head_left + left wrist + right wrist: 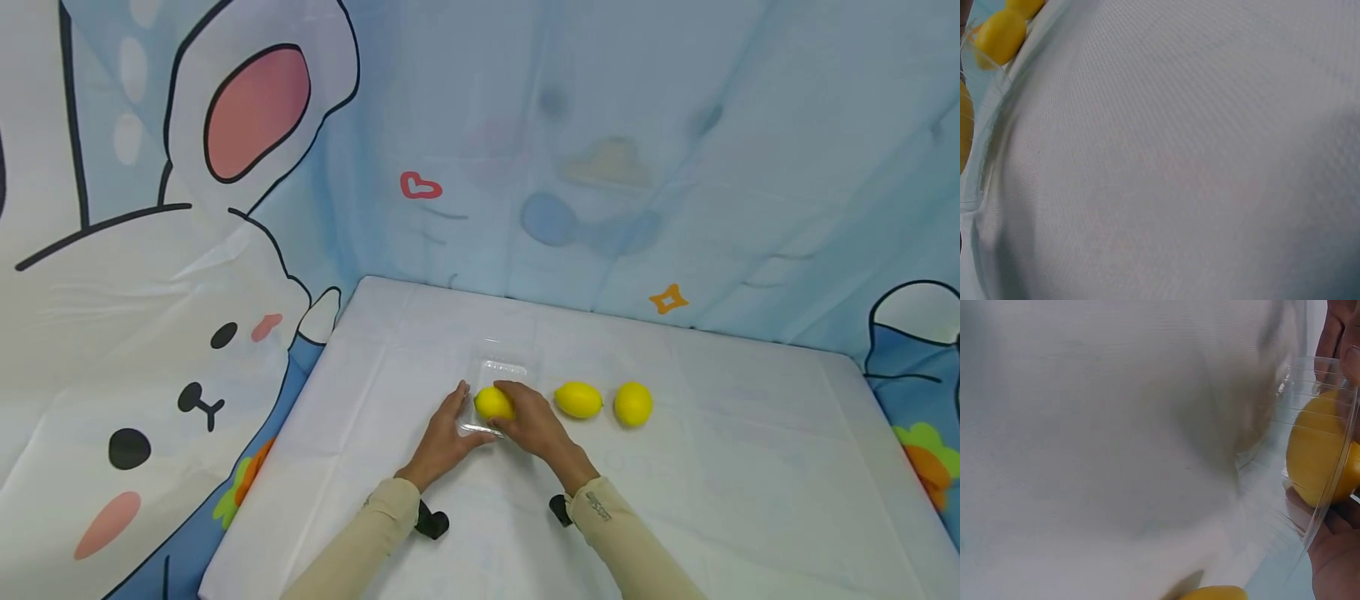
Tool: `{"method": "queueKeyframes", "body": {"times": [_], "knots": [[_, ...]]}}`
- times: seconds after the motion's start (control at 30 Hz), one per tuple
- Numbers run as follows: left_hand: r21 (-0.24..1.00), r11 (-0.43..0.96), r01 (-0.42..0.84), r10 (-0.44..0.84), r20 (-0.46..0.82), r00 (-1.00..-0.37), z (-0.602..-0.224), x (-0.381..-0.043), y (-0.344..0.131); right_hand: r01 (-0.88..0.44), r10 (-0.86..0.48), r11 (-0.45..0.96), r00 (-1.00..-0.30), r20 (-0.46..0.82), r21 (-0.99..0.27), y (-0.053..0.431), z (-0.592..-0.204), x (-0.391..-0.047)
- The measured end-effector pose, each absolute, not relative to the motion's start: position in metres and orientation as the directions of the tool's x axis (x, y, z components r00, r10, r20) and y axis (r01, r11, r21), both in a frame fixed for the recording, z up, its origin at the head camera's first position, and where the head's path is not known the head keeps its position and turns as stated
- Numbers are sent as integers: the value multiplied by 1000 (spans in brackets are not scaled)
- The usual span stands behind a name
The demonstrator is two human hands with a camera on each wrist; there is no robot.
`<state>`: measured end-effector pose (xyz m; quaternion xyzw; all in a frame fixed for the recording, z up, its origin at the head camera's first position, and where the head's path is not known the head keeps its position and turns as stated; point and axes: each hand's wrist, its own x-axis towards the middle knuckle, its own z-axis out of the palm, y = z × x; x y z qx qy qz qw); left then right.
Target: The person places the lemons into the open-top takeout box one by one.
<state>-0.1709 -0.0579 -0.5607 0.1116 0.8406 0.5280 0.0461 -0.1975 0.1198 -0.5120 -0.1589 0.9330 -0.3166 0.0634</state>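
Note:
A clear plastic container (480, 430) lies on the white cloth, with a further clear section (504, 358) reaching away behind it. My left hand (442, 446) holds it at the left and front, fingers along the side and thumb at the near edge. A yellow lemon (491, 403) is gripped by my right hand (534, 423), thumb at the near side and fingers over the top. Through the transparent wall in the right wrist view, that lemon (1315, 450) shows inside the container's outline. The left wrist view catches only the container's edge (991, 125).
Two more lemons lie right of the container, one on its side (578, 400) and another (633, 404) farther right. White cloth (750, 467) covers the table. A printed blue curtain (637, 83) hangs behind, and a rabbit print (165, 333) covers the left.

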Motion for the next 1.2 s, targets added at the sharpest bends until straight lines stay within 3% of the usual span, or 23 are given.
{"method": "queueKeyframes", "body": {"times": [1.2], "knots": [[892, 414, 184, 236, 90, -968, -565, -172, -58, -218, -372, 801, -911, -178, -558, 110, -508, -208]]}}
